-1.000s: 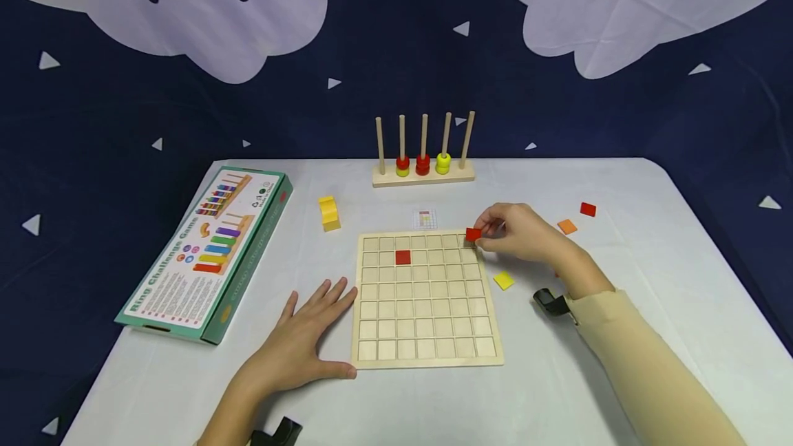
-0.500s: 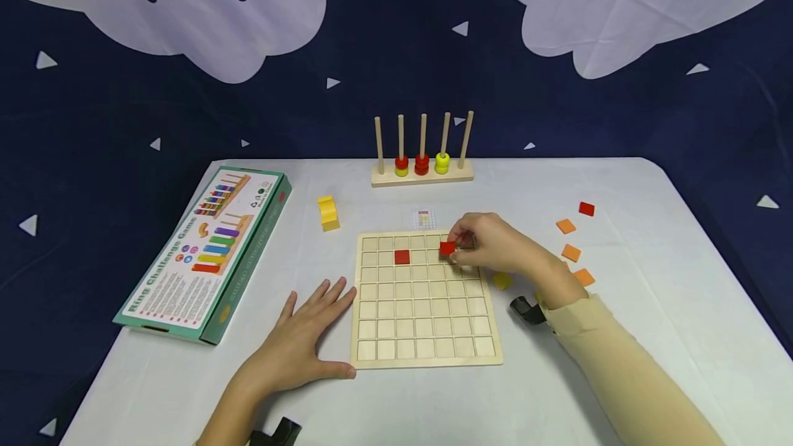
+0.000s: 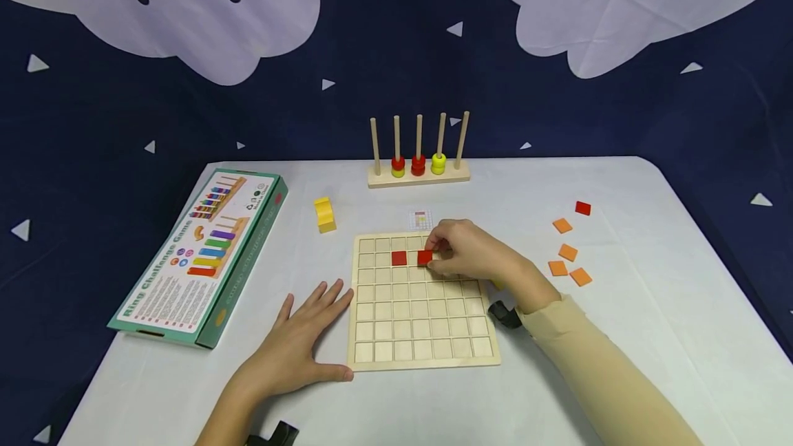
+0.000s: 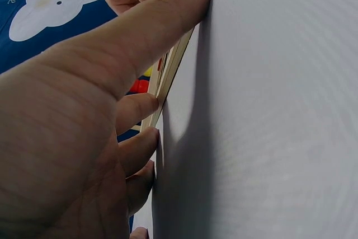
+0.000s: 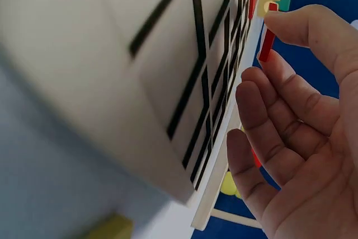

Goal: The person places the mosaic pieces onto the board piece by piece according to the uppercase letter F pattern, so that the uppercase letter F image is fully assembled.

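Note:
A wooden grid board (image 3: 403,330) lies on the white table, with a red square tile (image 3: 399,258) set in its second row from the back. My right hand (image 3: 469,251) is over the back part of the board and pinches another red tile (image 3: 424,257) between thumb and index finger. In the right wrist view this pinched tile (image 5: 268,37) stands on edge, above the grid. My left hand (image 3: 291,349) lies spread at the board's left side, thumb and fingertips at its edge; the left wrist view shows the thumb (image 4: 151,23) along the board's side.
Several orange tiles (image 3: 568,252) and a red tile (image 3: 583,208) lie to the right. A small pattern card (image 3: 420,219), a yellow wavy block (image 3: 325,215) and a peg stand (image 3: 418,179) with rings are behind the board. A green game box (image 3: 198,253) lies left.
My right hand has carried the red tile leftward from the board's back right corner, close to the tile set in the grid. More orange tiles show at the right. My left hand stays put.

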`<state>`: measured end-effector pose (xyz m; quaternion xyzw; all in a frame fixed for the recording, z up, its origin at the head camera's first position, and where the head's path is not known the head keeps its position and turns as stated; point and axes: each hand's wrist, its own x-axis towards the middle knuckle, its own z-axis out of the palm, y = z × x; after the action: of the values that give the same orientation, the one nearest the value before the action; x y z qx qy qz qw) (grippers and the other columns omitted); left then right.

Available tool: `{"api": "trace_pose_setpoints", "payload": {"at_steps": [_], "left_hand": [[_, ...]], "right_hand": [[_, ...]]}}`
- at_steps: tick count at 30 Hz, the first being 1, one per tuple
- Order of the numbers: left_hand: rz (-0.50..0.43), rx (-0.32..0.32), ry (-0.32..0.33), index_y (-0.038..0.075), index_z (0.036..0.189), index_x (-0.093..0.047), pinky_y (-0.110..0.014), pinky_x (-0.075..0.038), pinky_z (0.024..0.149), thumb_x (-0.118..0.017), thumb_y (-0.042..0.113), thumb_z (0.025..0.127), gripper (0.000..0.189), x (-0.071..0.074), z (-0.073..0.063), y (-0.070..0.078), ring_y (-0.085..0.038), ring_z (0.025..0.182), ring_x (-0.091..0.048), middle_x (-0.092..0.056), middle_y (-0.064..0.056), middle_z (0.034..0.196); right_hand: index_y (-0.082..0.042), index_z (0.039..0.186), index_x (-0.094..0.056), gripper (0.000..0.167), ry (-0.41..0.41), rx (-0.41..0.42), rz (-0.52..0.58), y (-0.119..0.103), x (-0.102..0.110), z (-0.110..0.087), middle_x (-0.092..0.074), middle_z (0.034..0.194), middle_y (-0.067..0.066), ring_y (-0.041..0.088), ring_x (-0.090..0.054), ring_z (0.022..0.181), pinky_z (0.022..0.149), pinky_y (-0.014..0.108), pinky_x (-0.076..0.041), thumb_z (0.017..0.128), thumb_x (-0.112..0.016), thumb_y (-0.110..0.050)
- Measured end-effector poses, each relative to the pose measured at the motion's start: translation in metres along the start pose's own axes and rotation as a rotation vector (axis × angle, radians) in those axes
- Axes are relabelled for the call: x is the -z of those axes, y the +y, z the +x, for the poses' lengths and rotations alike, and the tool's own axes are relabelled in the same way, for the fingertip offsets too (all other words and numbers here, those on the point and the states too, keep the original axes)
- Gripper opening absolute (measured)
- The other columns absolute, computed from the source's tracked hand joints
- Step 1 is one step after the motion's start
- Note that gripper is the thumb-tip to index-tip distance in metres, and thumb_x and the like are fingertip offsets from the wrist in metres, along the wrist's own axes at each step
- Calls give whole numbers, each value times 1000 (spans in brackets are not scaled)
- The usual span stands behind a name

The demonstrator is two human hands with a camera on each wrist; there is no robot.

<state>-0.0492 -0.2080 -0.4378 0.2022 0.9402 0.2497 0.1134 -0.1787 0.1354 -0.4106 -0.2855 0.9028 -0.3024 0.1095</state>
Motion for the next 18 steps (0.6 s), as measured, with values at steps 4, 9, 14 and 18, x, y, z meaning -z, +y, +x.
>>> {"api": "trace_pose_setpoints", "payload": {"at_steps": [4, 9, 14, 18], "left_hand": [[-2, 1, -1, 28, 168, -38, -80, -8, 126, -93, 64, 69, 119, 0, 0, 0, -38, 167, -24, -31, -1, 178], [0, -7, 7, 28, 168, -38, -80, -8, 126, -93, 65, 69, 119, -1, 0, -1, -38, 166, -24, -31, -1, 178], [0, -13, 10, 28, 168, -38, -81, -8, 125, -92, 66, 70, 118, -1, 0, -1, -38, 166, -25, -32, -2, 177], [-1, -23, 14, 28, 168, -38, -80, -8, 126, -93, 64, 69, 119, -3, 2, 0, -38, 166, -25, -32, -2, 177]], "right_hand": [[-7, 102, -75, 18, -24, -12, -15, -4, -3, 4, -69, 96, 3, 13, -59, 84, 77, 28, -53, 87, -82, -14], [-8, 103, -74, 18, -36, -14, -37, -6, -5, 9, -68, 95, 2, 12, -58, 83, 76, 28, -52, 90, -83, -16], [-7, 106, -74, 17, -48, -17, -51, -6, -7, 13, -69, 95, 2, 12, -60, 84, 78, 28, -55, 92, -82, -14], [-6, 107, -75, 18, -52, -21, -64, -6, -6, 13, -71, 95, 1, 12, -62, 85, 79, 28, -55, 93, -81, -15]]}}
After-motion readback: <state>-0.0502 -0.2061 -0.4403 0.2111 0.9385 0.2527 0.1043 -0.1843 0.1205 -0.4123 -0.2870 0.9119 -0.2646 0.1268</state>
